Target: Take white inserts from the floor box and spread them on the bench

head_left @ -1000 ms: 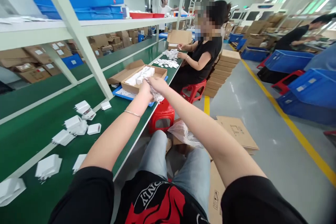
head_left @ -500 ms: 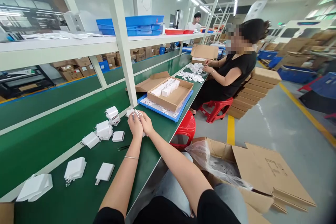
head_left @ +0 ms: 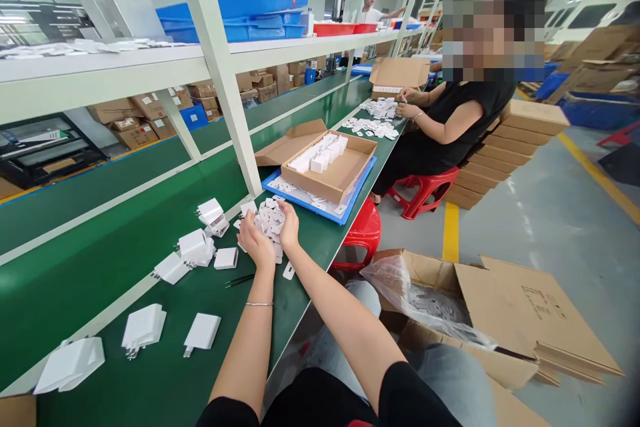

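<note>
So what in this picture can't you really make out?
- Small white pieces, head view: cupped between left hand and right hand; too small to identify, the fingers cover some.
- Bag contents in the open carton: blurred by crinkled clear plastic.
- Blue tray: mostly covered by the cardboard box.
- Bottom left corner, a brown object is cut off by the frame edge.
</note>
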Action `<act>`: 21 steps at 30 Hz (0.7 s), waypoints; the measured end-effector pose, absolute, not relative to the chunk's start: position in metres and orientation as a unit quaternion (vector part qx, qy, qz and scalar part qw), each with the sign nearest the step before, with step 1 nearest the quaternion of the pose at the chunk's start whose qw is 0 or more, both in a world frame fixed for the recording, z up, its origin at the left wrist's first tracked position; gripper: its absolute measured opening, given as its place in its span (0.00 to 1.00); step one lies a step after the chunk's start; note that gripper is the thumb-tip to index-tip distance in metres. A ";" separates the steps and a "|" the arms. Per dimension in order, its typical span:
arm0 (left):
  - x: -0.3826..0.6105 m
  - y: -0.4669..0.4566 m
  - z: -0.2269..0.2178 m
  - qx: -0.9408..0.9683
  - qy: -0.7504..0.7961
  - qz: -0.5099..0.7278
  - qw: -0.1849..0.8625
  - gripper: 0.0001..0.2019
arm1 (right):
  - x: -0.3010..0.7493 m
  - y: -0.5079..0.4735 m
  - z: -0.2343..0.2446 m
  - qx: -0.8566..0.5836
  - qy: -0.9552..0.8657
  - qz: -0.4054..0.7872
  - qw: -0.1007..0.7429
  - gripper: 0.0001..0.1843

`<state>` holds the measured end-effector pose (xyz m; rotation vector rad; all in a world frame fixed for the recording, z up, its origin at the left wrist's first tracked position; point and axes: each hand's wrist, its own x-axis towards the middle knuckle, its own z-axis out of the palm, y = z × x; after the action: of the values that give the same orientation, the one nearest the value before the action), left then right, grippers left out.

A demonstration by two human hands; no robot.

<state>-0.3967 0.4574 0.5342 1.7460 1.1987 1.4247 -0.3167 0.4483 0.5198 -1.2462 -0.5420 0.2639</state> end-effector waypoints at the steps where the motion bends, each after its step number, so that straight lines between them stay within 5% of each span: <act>1: -0.397 0.456 0.535 0.653 0.449 0.541 0.283 0.27 | -0.316 0.448 0.520 -0.572 -0.244 0.123 0.774 0.27; 13: -0.399 0.424 0.561 0.669 0.293 0.626 0.273 0.11 | -0.267 0.440 0.547 -0.598 -0.263 0.167 0.739 0.23; 21: -0.382 0.323 0.627 0.663 0.187 0.624 0.369 0.03 | -0.220 0.264 0.541 -0.664 -0.319 0.080 0.672 0.13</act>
<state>-0.3821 0.3234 0.6267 1.7018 0.4787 1.6014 -0.2205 0.2638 0.5406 -1.4952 -0.7178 0.1799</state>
